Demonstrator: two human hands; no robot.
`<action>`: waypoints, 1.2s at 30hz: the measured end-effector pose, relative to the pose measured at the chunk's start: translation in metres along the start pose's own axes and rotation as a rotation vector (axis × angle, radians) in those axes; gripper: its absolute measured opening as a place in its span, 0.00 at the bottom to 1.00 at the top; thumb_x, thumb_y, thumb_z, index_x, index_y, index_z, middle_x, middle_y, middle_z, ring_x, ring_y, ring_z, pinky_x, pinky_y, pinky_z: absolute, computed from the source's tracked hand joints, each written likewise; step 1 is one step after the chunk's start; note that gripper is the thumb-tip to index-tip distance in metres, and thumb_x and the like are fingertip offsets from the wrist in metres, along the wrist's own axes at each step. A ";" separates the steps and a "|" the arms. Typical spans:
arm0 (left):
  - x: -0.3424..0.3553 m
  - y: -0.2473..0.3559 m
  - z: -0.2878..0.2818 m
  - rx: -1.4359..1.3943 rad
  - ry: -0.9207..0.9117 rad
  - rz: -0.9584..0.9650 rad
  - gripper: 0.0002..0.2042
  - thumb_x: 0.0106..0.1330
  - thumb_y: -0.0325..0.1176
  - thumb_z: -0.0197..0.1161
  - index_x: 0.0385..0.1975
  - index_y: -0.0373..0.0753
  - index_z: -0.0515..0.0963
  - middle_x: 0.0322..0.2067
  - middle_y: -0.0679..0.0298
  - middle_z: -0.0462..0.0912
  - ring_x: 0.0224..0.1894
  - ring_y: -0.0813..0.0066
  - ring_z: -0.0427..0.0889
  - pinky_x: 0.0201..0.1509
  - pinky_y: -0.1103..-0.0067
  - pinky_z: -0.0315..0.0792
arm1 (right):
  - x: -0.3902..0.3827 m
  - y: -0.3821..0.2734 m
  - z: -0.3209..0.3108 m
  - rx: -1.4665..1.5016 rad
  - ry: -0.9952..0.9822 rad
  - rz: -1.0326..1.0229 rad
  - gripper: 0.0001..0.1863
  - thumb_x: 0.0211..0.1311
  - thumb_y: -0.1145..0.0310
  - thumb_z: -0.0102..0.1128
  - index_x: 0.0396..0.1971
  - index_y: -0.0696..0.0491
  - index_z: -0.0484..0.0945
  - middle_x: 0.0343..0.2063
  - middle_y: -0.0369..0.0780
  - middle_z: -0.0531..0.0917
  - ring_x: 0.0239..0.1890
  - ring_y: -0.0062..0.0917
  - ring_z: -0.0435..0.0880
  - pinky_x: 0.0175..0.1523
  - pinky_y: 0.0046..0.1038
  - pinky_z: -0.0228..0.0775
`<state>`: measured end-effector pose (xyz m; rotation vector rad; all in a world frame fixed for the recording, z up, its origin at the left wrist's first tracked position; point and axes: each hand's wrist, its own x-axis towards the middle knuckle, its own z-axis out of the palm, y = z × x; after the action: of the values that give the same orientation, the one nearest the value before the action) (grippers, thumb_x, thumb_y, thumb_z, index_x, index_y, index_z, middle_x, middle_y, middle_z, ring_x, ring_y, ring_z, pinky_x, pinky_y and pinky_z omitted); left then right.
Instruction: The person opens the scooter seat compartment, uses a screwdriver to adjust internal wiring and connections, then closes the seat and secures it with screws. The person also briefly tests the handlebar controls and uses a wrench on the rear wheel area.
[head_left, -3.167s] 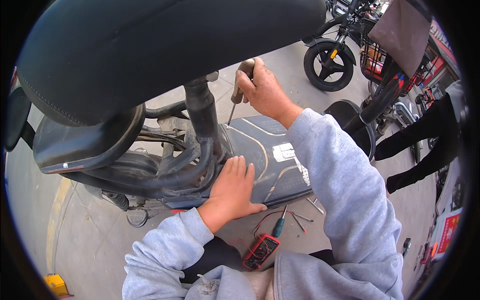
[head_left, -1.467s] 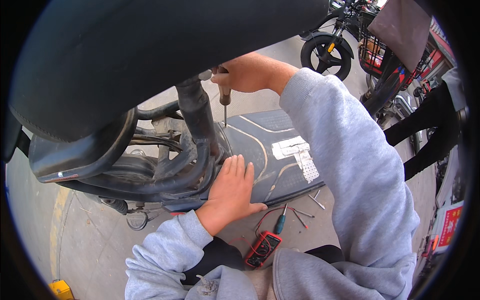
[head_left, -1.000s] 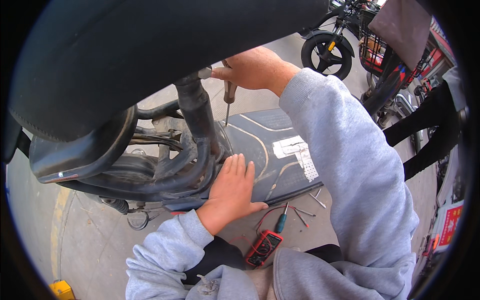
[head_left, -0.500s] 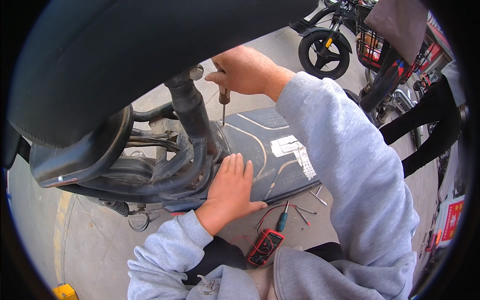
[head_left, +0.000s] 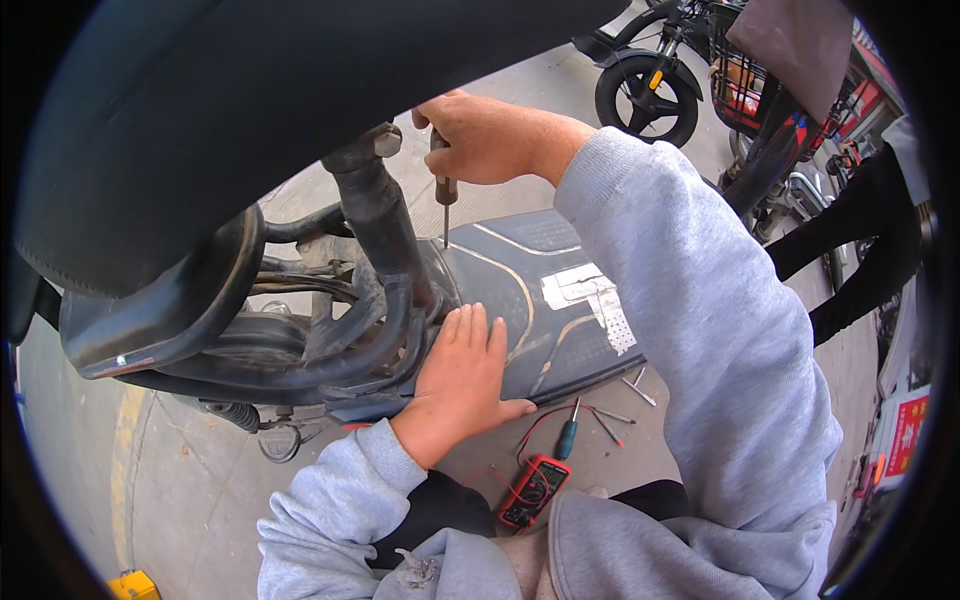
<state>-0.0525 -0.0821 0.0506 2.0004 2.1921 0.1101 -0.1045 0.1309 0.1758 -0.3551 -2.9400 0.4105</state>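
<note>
My right hand (head_left: 480, 138) grips a brown-handled screwdriver (head_left: 444, 188) just under the overhanging black seat (head_left: 290, 80). The screwdriver stands nearly upright, its tip at the far left corner of the grey footboard (head_left: 520, 360), beside a dark seat tube (head_left: 375, 215). My left hand (head_left: 460, 385) lies open on the footboard's near part, fingers stretched and thumb out along the edge. A white taped patch (head_left: 570, 288) is on the footboard. On the ground below lie a red multimeter (head_left: 537, 492) with leads, a teal-handled screwdriver (head_left: 568, 440) and metal tools (head_left: 638, 392).
Another electric bike (head_left: 650, 100) with a wire basket (head_left: 740, 90) stands at the back right. A person's dark-clad legs (head_left: 850, 240) are at the right edge. A yellow object (head_left: 133, 587) sits at the lower left, and a red sign (head_left: 907, 430) at the lower right.
Over three seconds my right hand has shifted up and left and rolled over the screwdriver's handle, the tip staying near the same corner. My left hand has barely moved.
</note>
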 end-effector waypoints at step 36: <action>-0.002 -0.002 0.002 0.032 0.055 0.017 0.53 0.53 0.72 0.65 0.66 0.27 0.69 0.66 0.35 0.67 0.72 0.44 0.65 0.78 0.61 0.52 | 0.009 -0.010 -0.005 -0.185 -0.148 0.077 0.19 0.68 0.56 0.67 0.38 0.60 0.86 0.34 0.49 0.88 0.40 0.42 0.89 0.46 0.38 0.80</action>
<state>-0.0536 -0.0842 0.0486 2.0576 2.2237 0.1340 -0.1143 0.1252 0.1845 -0.4814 -3.1265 0.1808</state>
